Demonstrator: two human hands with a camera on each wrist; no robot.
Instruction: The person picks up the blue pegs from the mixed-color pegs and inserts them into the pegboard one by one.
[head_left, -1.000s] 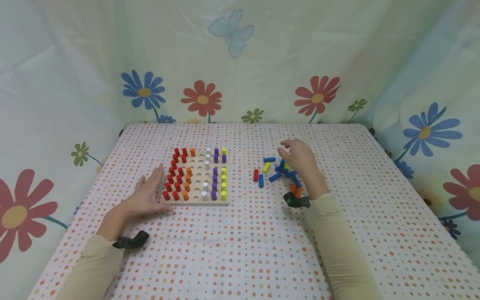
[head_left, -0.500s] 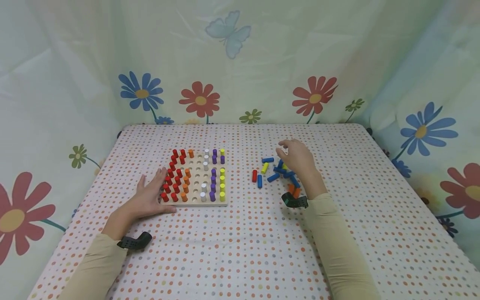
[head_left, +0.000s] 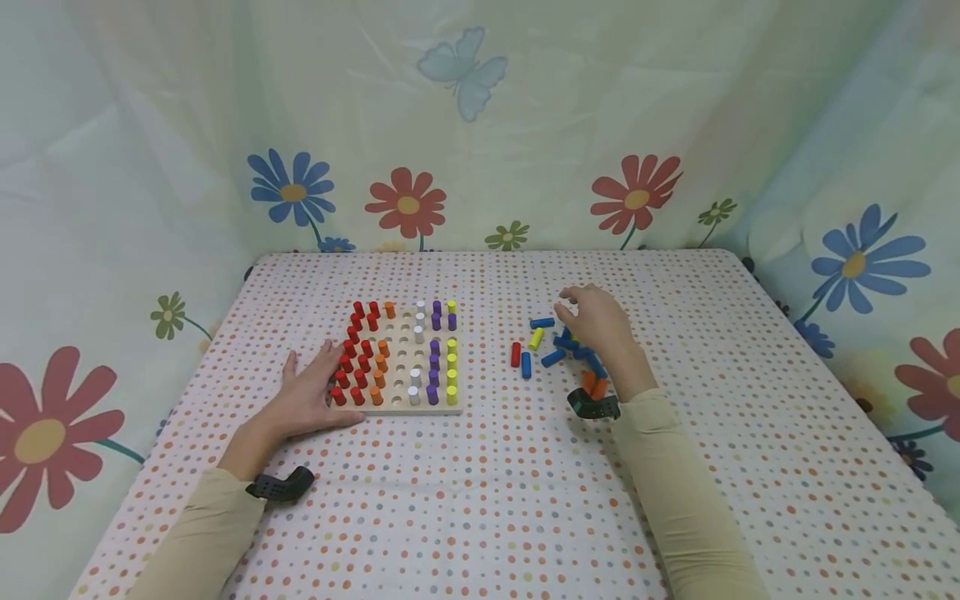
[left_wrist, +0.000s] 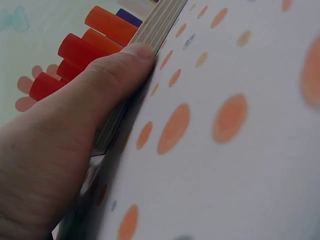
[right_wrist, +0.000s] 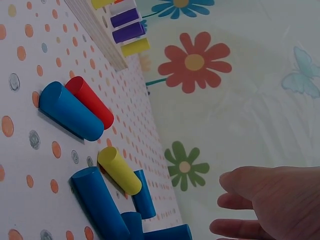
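A wooden pegboard (head_left: pixel 442 410) stands left of centre with upright red, orange, white, purple and yellow pegs in its holes. My left hand (head_left: pixel 303 400) lies at its near left corner, fingers spread along the left side. In the left wrist view the straight thumb (left_wrist: pixel 100 90) rests against the board's front edge. My right hand (head_left: pixel 600 321) hangs over a loose heap of pegs, fingers loosely bent and nothing between them. Around it lie blue pegs (head_left: pixel 553 358), a yellow peg (head_left: pixel 536 338) and a red peg (head_left: pixel 515 354). The right hand hides part of the heap.
A dotted cloth (head_left: pixel 465 517) covers the table. Orange pegs (head_left: pixel 599 388) lie beside the right wrist, next to its dark wrist camera (head_left: pixel 592 406). A flowered curtain (head_left: pixel 540 125) closes off the back and sides.
My left hand has moved right, up against the pegboard's corner, its thumb now along the front edge. The right hand has stayed over the loose pegs.
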